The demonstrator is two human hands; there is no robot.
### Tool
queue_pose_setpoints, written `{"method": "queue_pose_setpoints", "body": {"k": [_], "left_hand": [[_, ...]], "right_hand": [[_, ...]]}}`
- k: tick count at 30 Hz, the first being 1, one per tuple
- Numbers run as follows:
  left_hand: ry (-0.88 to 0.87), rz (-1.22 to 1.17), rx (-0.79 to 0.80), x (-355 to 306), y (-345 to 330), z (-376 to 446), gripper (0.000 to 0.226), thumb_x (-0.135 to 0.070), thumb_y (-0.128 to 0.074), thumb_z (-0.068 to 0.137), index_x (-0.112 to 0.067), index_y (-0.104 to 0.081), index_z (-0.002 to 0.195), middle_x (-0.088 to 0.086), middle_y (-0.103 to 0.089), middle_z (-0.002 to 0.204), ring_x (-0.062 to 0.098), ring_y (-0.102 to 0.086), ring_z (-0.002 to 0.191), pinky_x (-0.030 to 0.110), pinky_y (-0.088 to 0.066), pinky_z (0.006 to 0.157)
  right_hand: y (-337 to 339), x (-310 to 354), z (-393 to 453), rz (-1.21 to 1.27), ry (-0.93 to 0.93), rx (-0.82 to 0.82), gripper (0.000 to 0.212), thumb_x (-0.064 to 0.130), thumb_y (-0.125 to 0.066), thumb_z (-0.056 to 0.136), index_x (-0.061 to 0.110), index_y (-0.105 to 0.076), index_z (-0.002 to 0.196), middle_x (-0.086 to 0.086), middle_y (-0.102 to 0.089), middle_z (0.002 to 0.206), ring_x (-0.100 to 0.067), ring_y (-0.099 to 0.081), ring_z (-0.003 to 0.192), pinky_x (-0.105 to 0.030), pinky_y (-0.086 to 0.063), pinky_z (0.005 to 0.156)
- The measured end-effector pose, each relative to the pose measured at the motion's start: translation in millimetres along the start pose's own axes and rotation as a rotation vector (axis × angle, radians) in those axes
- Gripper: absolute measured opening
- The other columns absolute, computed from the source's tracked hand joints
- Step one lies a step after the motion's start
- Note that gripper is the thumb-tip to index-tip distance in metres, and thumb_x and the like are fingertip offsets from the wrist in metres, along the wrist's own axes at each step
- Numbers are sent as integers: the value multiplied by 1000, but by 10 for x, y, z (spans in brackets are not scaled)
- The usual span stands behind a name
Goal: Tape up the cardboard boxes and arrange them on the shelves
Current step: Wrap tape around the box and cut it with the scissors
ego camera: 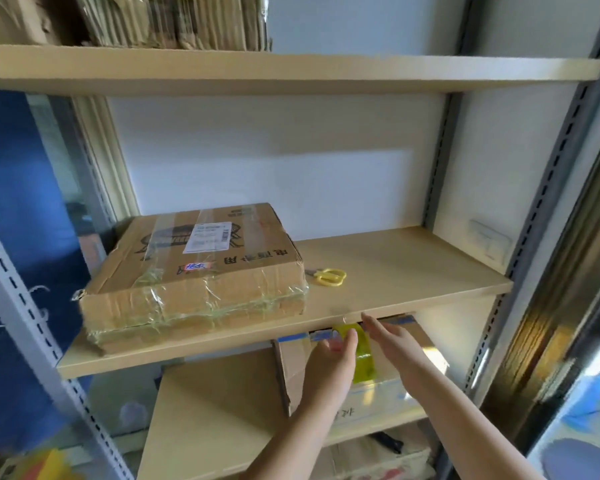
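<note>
Hands first: your left hand (329, 362) is wrapped around a roll of tape (359, 351), thumb over its rim, while your right hand (395, 344) lies flat and empty, fingers stretched forward along the top of a box (371, 382) on the lower shelf (215, 407). Judging by that, you are at the taping step on this box, the roll just beside its upper edge, where blue tape already runs. Whether a strip is being drawn off is hidden behind your fingers. The next move likely calls for pressing the free end down firmly with the flat hand and pulling the roll straight along the seam. The roll looks clear and yellowish, glossy, and it will cling to itself if it goes slack. This box is plain brown cardboard with a loose flap hanging at its left side.

Farther up, on the middle shelf (413, 271), a flat box (201, 265) sits finished: creased cardboard, wrinkled clear tape wound round its front edge, a white label on top. Yellow-handled scissors (328, 277) lie just beside its right end; you will probably want them for the cut. Both boards are smooth pale wood on grey slotted metal posts (537, 216). Highest and farthest, folded cardboard (174, 20) stands stacked on the top shelf (291, 69).
</note>
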State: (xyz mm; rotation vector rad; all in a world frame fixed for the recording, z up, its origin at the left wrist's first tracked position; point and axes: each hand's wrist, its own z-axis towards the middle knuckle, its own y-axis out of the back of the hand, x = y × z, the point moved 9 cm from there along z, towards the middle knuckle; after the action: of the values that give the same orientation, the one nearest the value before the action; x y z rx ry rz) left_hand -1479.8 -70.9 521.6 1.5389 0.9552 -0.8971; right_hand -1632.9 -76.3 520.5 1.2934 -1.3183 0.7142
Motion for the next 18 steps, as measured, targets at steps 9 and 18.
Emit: {"method": "queue_pose_setpoints", "body": {"k": [9, 18], "left_hand": [[-160, -156, -65, -107, -115, -45, 45, -56, -50, 87, -16, -68, 80, 6, -72, 72, 20, -68, 70, 30, -55, 70], [-216, -14, 19, -457, 231, -451, 39, -47, -50, 92, -12, -61, 80, 11, -69, 66, 19, -63, 51, 33, -56, 57]], "right_hand": [[-373, 5, 52, 263, -220, 279, 37, 44, -68, 85, 11, -64, 69, -6, -48, 53, -19, -41, 37, -20, -31, 37], [-341, 648, -170, 253, 159, 302, 19, 15, -68, 89, -2, -75, 93, -22, -71, 81, -26, -62, 65, -30, -51, 57]]}}
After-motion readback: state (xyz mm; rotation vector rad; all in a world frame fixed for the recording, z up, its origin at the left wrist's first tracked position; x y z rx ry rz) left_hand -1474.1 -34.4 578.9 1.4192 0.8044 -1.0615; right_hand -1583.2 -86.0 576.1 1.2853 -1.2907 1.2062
